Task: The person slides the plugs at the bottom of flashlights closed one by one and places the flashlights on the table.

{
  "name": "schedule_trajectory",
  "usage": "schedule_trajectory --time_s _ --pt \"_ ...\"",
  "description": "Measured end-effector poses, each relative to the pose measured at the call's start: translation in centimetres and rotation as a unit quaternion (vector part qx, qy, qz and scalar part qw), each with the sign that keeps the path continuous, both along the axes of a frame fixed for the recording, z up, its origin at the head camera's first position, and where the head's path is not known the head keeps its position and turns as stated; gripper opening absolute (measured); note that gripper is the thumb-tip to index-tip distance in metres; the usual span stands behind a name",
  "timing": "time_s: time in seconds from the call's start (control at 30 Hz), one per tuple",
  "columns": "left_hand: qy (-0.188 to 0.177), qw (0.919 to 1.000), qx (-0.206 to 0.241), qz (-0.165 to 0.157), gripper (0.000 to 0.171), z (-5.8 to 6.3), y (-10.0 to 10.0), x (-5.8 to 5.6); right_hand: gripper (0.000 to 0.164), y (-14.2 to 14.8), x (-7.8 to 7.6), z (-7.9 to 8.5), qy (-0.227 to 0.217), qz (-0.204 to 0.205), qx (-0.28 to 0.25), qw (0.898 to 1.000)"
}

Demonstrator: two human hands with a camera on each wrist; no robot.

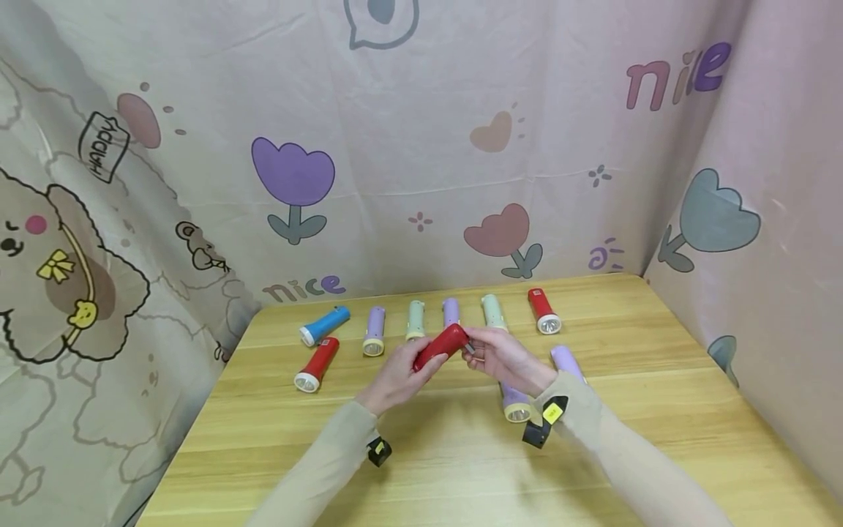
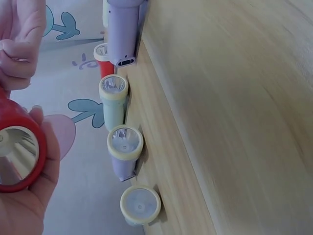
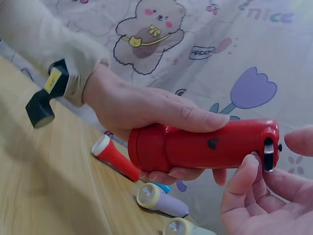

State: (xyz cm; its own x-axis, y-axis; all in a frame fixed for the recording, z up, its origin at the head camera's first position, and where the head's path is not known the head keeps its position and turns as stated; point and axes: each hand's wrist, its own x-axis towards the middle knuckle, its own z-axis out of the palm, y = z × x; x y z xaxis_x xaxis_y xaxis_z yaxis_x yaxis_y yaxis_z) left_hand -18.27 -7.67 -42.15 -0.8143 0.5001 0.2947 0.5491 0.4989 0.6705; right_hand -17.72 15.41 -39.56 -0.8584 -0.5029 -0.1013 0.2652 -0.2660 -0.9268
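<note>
My left hand (image 1: 405,373) grips a red flashlight (image 1: 441,347) around its body, lifted above the table. The lens and red rim of this flashlight (image 2: 17,156) show in the left wrist view. At its tail end are a dark slot with a metal piece (image 3: 268,155) and a small black knob. My right hand (image 1: 507,357) is at that tail, fingers curled, thumb and fingertips right at the metal piece. Below the right wrist, a purple flashlight (image 1: 516,401) with a cream head lies on the table.
On the wooden table (image 1: 435,476) lie a blue flashlight (image 1: 326,324), another red flashlight (image 1: 319,364) at left, a red flashlight (image 1: 544,310) at back right, and several purple and green ones between. A purple flashlight (image 1: 568,361) lies beside the right forearm. A printed curtain (image 1: 408,146) surrounds the table.
</note>
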Motion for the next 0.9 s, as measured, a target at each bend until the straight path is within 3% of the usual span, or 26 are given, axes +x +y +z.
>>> schedule_trajectory --time_s 0.17,0.43,0.67,0.9 --pt "0.01 0.9999 0.003 -0.012 0.031 0.0 -0.1 0.0 0.026 0.1 0.1 -0.3 -0.019 0.017 -0.034 0.999" --pt "-0.006 0.9993 -0.006 -0.038 0.037 -0.4 -0.3 -0.3 0.026 0.4 0.4 -0.9 -0.02 0.05 -0.091 0.994" --pt "-0.009 0.9978 0.01 -0.066 0.035 -0.8 -0.3 -0.2 0.025 0.5 0.5 -1.3 -0.013 0.059 -0.104 0.993" --pt "-0.012 0.9973 0.029 -0.066 0.031 -1.5 0.1 0.0 0.028 0.5 0.7 -1.6 -0.013 0.051 -0.103 0.993"
